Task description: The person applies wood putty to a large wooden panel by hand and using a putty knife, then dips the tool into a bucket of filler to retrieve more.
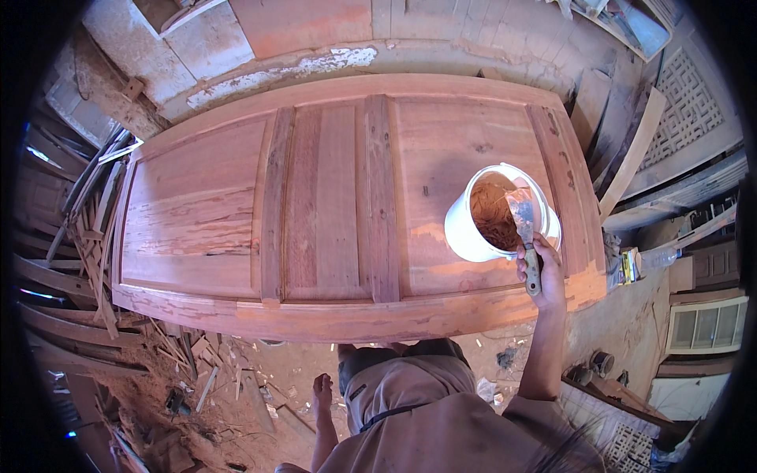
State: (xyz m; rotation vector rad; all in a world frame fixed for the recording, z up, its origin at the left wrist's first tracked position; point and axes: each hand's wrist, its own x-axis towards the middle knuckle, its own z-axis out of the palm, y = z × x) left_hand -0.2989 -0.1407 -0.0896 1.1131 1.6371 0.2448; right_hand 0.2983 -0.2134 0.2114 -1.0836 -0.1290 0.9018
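A panelled wooden door [327, 197] lies flat in front of me, with orange-brown filler smeared along its near edge and right end. On its right panel stands a white bucket [465, 229], partly filled with orange-brown paste [494, 213]. My right hand [544, 272] is closed round the handle of a putty knife [522, 217]. The knife's smeared blade points away from me, over the bucket's opening at its right side; whether it touches the paste I cannot tell. Low beside my body hangs my left hand [322, 390], its fingers loosely bent and nothing visible in them.
Wood offcuts [98, 229] are heaped at the left, and scraps and sawdust litter the floor [276, 370]. Boards [631, 150] and a lattice panel [682, 106] lean at the far right. A clear plastic bottle [661, 257] lies past the door's right end.
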